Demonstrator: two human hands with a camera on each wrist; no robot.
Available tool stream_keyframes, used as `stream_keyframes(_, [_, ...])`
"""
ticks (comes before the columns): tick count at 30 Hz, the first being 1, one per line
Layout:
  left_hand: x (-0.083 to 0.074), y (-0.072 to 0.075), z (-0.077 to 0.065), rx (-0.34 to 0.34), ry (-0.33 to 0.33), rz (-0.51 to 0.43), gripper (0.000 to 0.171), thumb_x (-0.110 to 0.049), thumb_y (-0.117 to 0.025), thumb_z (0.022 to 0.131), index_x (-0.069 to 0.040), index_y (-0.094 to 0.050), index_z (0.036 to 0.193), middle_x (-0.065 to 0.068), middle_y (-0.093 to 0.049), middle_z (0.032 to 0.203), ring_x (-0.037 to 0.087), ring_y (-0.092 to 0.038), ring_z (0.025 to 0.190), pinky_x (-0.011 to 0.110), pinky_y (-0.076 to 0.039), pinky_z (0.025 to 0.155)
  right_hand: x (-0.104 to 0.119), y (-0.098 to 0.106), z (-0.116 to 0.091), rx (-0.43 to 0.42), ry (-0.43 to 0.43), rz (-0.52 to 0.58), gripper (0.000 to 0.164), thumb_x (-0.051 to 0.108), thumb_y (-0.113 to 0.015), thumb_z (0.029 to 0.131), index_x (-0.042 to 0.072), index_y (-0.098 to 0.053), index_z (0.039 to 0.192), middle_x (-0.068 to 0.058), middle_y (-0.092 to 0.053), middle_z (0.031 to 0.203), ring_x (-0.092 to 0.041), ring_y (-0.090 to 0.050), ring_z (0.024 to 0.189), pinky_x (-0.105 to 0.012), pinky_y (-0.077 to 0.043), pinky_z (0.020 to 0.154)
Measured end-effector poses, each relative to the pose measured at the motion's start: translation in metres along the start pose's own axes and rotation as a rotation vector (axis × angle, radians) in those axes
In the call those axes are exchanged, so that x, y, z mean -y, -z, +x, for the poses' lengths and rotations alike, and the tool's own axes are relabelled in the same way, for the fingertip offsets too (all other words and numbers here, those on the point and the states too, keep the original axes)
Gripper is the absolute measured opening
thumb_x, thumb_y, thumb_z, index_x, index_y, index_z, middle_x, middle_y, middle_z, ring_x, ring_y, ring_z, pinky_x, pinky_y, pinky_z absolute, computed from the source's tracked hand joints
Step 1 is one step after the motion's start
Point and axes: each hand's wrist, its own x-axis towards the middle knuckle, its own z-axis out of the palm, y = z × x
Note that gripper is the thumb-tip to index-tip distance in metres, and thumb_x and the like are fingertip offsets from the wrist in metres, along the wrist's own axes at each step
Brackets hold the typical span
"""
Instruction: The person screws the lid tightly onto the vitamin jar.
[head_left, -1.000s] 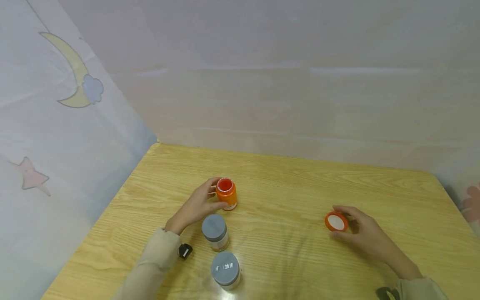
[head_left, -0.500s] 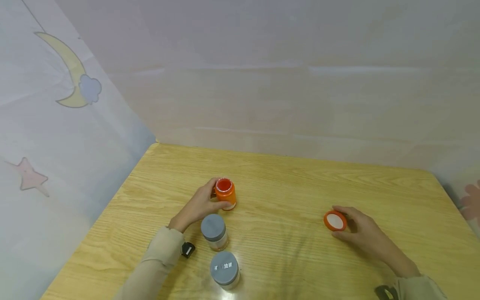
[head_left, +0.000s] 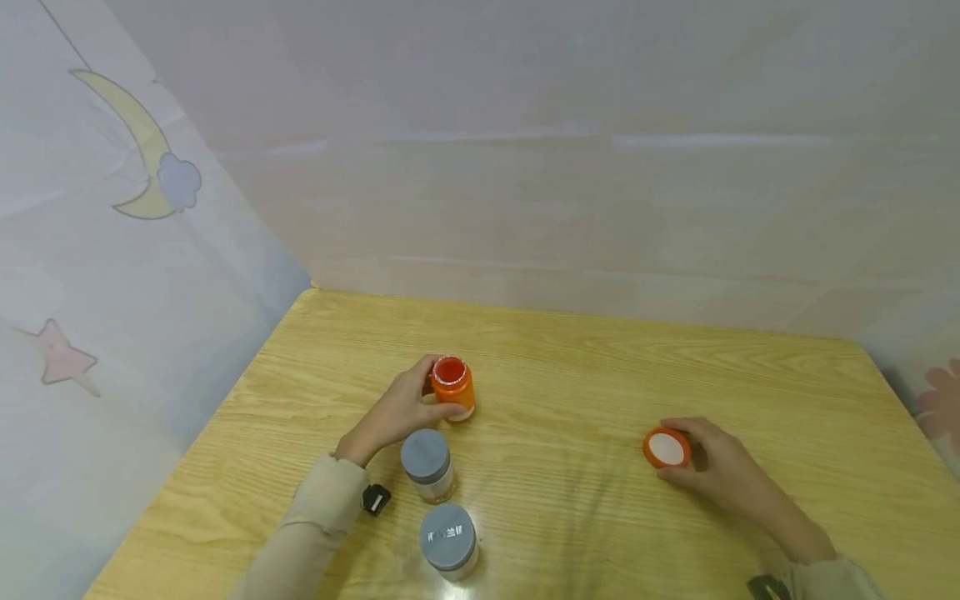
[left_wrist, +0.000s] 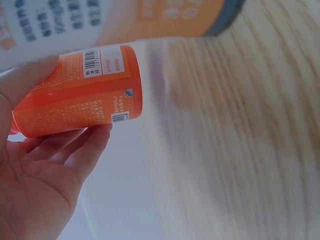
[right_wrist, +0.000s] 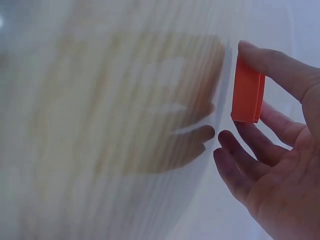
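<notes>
An orange jar (head_left: pixel 454 395) without its lid stands upright on the table. My left hand (head_left: pixel 405 410) grips it from the left, thumb on the near side and fingers behind. In the left wrist view the jar (left_wrist: pixel 95 95) shows printed labels and a barcode, its base just off or at the wood; I cannot tell which. Far to the right, my right hand (head_left: pixel 723 467) pinches an orange lid (head_left: pixel 667 448) by its rim, white inner face upward. Seen from the right wrist, the lid (right_wrist: pixel 247 90) sits between thumb and fingers, close to the table surface.
Two jars with grey lids stand near my left forearm: one jar (head_left: pixel 427 467) just beside the hand, another jar (head_left: pixel 450 542) closer to me. The wooden table (head_left: pixel 570 375) meets a pale wall (head_left: pixel 555 208) at its back edge.
My right hand has shifted very slightly left with the lid. The left hand and the orange jar stay almost where they were.
</notes>
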Motion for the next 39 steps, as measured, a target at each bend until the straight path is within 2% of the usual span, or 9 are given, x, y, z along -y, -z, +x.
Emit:
stream_keyframes(4, [-0.003,0.001,-0.002,0.008,-0.016,0.002,0.065,-0.024,-0.079,0.085,-0.009,-0.045,0.138,0.008,-0.059,0.136,0.029,-0.058,0.127,0.046,-0.047,0.109,0.008,-0.002,-0.001,0.01,-0.025,0.023,0.061,0.017,-0.09,0.069,-0.001,-0.063,0.121,-0.013,-0.07,0.111,0.002,-0.058,0.097,-0.017,-0.052,0.075])
stream_keyframes(10, [-0.007,0.003,-0.006,0.013,-0.034,0.011,0.065,-0.022,-0.079,0.085,-0.008,-0.045,0.138,0.008,-0.06,0.135,0.028,-0.06,0.124,0.045,-0.048,0.107,0.021,-0.002,-0.002,0.036,-0.081,0.018,0.064,0.026,-0.088,0.074,0.003,-0.061,0.128,-0.014,-0.068,0.121,-0.027,-0.063,0.11,-0.023,-0.054,0.084])
stream_keyframes(12, [-0.009,0.004,-0.006,0.009,-0.034,0.016,0.065,-0.022,-0.079,0.085,-0.008,-0.044,0.139,0.008,-0.059,0.135,0.028,-0.06,0.124,0.045,-0.048,0.107,0.024,-0.002,-0.002,0.035,-0.08,0.016,0.065,0.028,-0.087,0.075,0.004,-0.06,0.129,-0.013,-0.067,0.124,-0.024,-0.061,0.113,-0.021,-0.052,0.087])
stream_keyframes(17, [-0.016,0.007,-0.007,0.007,-0.038,0.024,0.067,-0.022,-0.079,0.085,-0.008,-0.044,0.14,0.008,-0.059,0.135,0.028,-0.06,0.124,0.046,-0.049,0.107,0.03,-0.004,-0.004,0.004,-0.03,0.027,0.066,0.028,-0.087,0.074,0.005,-0.06,0.13,-0.011,-0.066,0.125,0.004,-0.053,0.114,-0.011,-0.046,0.087])
stream_keyframes(20, [-0.021,0.008,-0.007,0.008,-0.051,0.032,0.067,-0.024,-0.08,0.085,-0.009,-0.044,0.14,0.007,-0.06,0.134,0.026,-0.061,0.123,0.045,-0.049,0.106,0.033,-0.004,-0.004,-0.006,-0.023,0.027,0.066,0.027,-0.088,0.074,0.006,-0.06,0.13,-0.008,-0.067,0.125,0.012,-0.048,0.114,-0.008,-0.043,0.088])
stream_keyframes(25, [-0.033,0.007,-0.009,0.02,-0.089,0.048,0.066,-0.025,-0.08,0.084,-0.009,-0.045,0.138,0.006,-0.062,0.13,0.025,-0.062,0.122,0.044,-0.049,0.106,0.036,-0.007,-0.004,-0.021,0.0,0.031,0.065,0.025,-0.089,0.072,0.005,-0.061,0.128,-0.007,-0.068,0.122,0.005,-0.054,0.114,-0.003,-0.039,0.09])
stream_keyframes(29, [-0.044,0.002,-0.01,0.042,-0.123,0.051,0.061,-0.023,-0.081,0.084,-0.009,-0.047,0.134,0.005,-0.064,0.127,0.023,-0.062,0.121,0.043,-0.049,0.107,0.038,-0.008,-0.005,-0.015,-0.005,0.028,0.066,0.027,-0.089,0.072,0.008,-0.062,0.128,-0.005,-0.068,0.122,-0.002,-0.058,0.112,-0.011,-0.047,0.088])
stream_keyframes(32, [-0.051,-0.002,-0.011,0.056,-0.153,0.045,0.059,-0.019,-0.081,0.083,-0.01,-0.048,0.131,0.003,-0.064,0.125,0.02,-0.063,0.12,0.041,-0.049,0.107,0.041,-0.009,-0.006,-0.024,0.016,0.02,0.066,0.027,-0.09,0.071,0.008,-0.062,0.128,-0.004,-0.068,0.122,-0.003,-0.058,0.11,-0.02,-0.052,0.085])
stream_keyframes(39, [-0.065,-0.011,-0.017,0.094,-0.196,0.033,0.061,-0.016,-0.082,0.082,-0.012,-0.048,0.133,-0.002,-0.064,0.123,0.013,-0.063,0.116,0.033,-0.05,0.105,0.052,-0.012,-0.013,-0.012,-0.007,0.048,0.066,0.03,-0.088,0.073,0.01,-0.061,0.13,0.003,-0.067,0.122,0.003,-0.057,0.109,-0.022,-0.053,0.086])
